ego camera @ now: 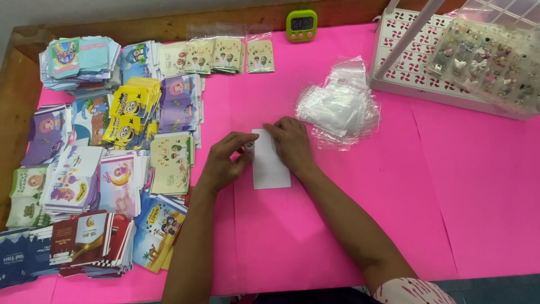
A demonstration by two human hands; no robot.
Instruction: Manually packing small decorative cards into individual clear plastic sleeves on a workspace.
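Two bare hands meet at the middle of a pink table (pixel 349 225), both on a white card (pixel 271 169) that lies flat with its long side running away from the person. The left hand (pixel 225 160) is curled at the card's left edge, thumb and fingertips pinched together on a small pale item (pixel 248 147) too small to identify. The right hand (pixel 289 143) lies palm down across the card's top right corner, fingers bent and pressing on it; whether it grips anything underneath cannot be told.

Just beyond the right hand, touching or nearly touching it, sits a loose heap of clear plastic sleeves (pixel 337 107). Further right stands a white perforated basket (pixel 402 67), with a clear compartment tray of small trinkets (pixel 484 59) resting over its far side.

Left of the hands, well-stocked piles of printed cards cover the table: a yellow cartoon stack (pixel 129 110), a purple stack (pixel 179 101), a pale green stack (pixel 170 163) nearest the left hand, and dark red and blue ones (pixel 90 242) at the near edge. Along the far edge lies a row of cards already in clear bags (pixel 225 55). A green digital timer (pixel 301 25) stands against the wooden border (pixel 169 25) behind them.
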